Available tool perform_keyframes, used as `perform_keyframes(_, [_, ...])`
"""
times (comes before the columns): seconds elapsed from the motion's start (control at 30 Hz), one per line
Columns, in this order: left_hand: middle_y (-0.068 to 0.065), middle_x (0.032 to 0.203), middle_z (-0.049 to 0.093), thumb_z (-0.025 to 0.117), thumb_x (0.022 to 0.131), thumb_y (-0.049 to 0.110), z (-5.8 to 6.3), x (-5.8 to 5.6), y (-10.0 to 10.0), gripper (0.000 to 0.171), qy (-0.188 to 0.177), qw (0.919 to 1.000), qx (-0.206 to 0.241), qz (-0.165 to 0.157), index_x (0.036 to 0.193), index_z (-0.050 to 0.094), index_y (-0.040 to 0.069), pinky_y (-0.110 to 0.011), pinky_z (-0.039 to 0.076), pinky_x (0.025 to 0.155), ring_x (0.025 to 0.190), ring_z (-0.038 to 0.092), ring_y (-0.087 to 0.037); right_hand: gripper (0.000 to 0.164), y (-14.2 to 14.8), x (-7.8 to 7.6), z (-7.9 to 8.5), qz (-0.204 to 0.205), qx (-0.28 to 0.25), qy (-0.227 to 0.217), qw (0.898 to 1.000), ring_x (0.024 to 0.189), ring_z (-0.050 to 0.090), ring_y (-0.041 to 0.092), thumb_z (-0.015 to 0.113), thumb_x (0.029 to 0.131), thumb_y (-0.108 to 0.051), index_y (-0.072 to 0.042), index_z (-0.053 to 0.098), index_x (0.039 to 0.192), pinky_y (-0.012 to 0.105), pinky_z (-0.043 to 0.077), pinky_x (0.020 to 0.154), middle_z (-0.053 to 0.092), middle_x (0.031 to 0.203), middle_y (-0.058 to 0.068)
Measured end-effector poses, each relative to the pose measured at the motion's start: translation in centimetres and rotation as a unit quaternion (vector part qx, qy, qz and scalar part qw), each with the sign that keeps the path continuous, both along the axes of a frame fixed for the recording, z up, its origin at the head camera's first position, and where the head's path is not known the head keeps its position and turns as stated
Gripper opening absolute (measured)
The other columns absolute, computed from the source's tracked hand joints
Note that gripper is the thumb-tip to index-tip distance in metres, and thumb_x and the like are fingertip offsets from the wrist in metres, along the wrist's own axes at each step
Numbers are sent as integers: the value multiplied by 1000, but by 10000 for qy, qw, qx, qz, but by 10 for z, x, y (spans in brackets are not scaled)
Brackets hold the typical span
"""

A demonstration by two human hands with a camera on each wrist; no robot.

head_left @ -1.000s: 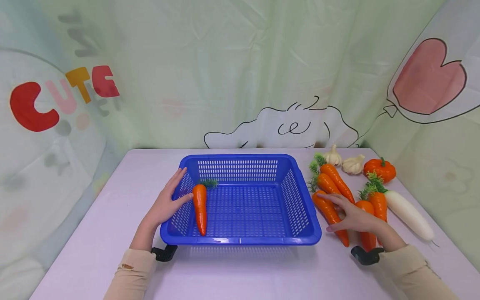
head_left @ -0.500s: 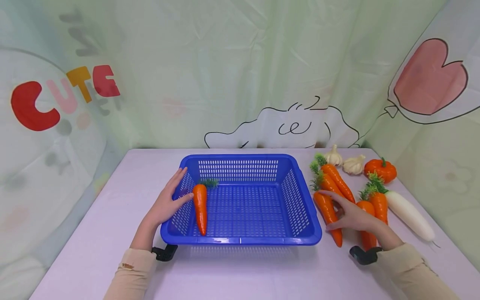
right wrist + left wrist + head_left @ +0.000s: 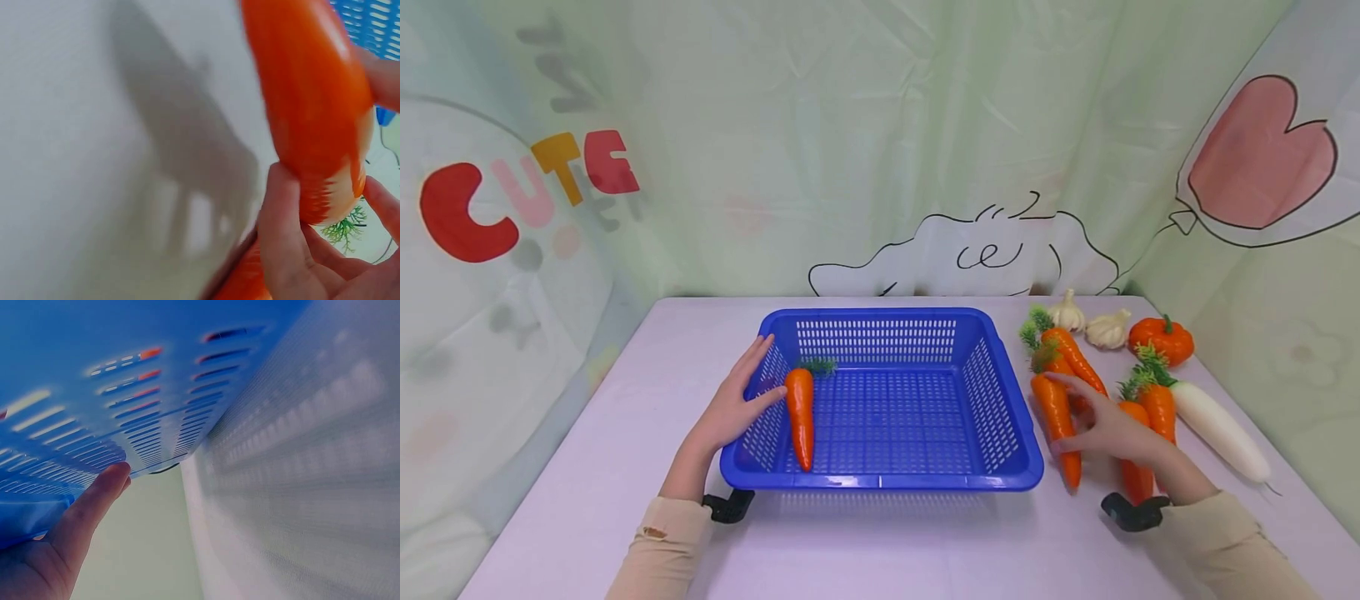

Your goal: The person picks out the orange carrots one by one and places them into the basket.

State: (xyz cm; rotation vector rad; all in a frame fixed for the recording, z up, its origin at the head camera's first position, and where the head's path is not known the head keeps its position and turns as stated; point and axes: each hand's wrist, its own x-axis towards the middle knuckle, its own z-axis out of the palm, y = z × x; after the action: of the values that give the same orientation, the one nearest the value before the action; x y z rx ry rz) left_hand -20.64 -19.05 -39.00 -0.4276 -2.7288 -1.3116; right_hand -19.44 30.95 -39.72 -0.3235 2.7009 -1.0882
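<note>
My right hand [image 3: 1105, 417] holds an orange carrot [image 3: 1056, 421] just right of the basket, thumb on its near side and fingers on its far side. In the right wrist view the carrot [image 3: 312, 106] casts a separate shadow on the cloth, so it is off the table. My left hand [image 3: 733, 408] rests at the left side of a blue plastic basket [image 3: 880, 482]. Its straight fingers lie along the outer wall, and the thumb reaches over the rim. Inside, a second carrot [image 3: 801, 421] lies along the left wall, its green top at the back.
Beyond and beside my right hand lie more carrots [image 3: 1078, 360], two garlic bulbs [image 3: 1107, 330], an orange-red pepper [image 3: 1161, 340] and a white radish [image 3: 1219, 429]. The white-covered table [image 3: 880, 550] ends at a printed curtain [image 3: 850, 167] behind the basket.
My right hand's fingers have closed in on the nearest carrot. That carrot has swung more upright, its tip shifting left, and it has risen off the table. The left hand and basket have stayed put.
</note>
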Motion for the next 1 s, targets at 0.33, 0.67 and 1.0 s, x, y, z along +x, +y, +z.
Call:
perform_keyframes(0.33, [-9,153,10,58,87,31,1,0,0,74,6,10000,-27,2,147,18,21,-67,18,98,137,11,-37,92,-1,4,23,127,-584,310,9977,102,49,46,74,76,-16,-10,14,145,43,53,73,26,134,34])
perform_keyframes(0.67, [-10,153,9,58,87,31,2,1,0,73,-21,10000,-15,-14,147,18,20,-68,18,97,137,11,-37,93,-9,10,45,-119,-540,72,9984,115,32,57,69,81,-23,-16,5,148,54,50,76,18,138,35])
perform_keyframes(1.0, [-10,153,9,57,87,31,5,3,0,73,-5,10000,-6,-27,147,18,19,-67,17,98,137,10,-37,91,-26,6,67,-69,-698,255,9972,113,38,55,70,80,-24,-18,8,147,50,52,73,21,138,32])
